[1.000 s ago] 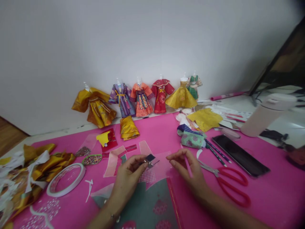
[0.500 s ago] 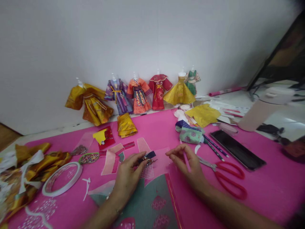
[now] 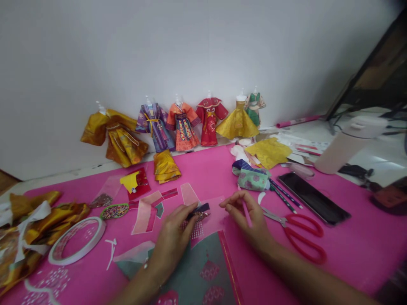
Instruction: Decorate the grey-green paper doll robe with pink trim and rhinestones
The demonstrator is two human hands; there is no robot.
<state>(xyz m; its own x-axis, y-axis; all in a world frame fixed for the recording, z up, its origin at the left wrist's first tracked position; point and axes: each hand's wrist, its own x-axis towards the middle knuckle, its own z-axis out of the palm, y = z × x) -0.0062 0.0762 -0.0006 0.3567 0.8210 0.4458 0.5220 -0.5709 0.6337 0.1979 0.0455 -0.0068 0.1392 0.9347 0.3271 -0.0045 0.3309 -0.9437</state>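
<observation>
My left hand (image 3: 173,237) is closed, thumb and fingers pinching a small dark blue strip (image 3: 203,208) with tiny shiny beads on its lower edge. Beneath it lies a sheet of small dotted gems (image 3: 197,229) on translucent pink material. A thin pink pen-like stick (image 3: 246,214) rests in my right hand (image 3: 254,220), whose thumb and index finger are bent close together; its tip is too small to make out. Under my left wrist spreads a grey-green patterned cloth (image 3: 197,271) with a red border.
Red-handled scissors (image 3: 305,237), a black phone (image 3: 313,198) and pencils (image 3: 286,192) lie at right. A tape roll (image 3: 98,237) and gold fabric scraps (image 3: 41,228) are at left. Several doll dresses, including a red dress (image 3: 210,120), stand along the wall. A bottle (image 3: 346,144) stands behind the phone.
The whole scene has shifted slightly left in view. My left hand has turned the beaded strip a little; my right hand keeps the pink stick in nearly the same pose.
</observation>
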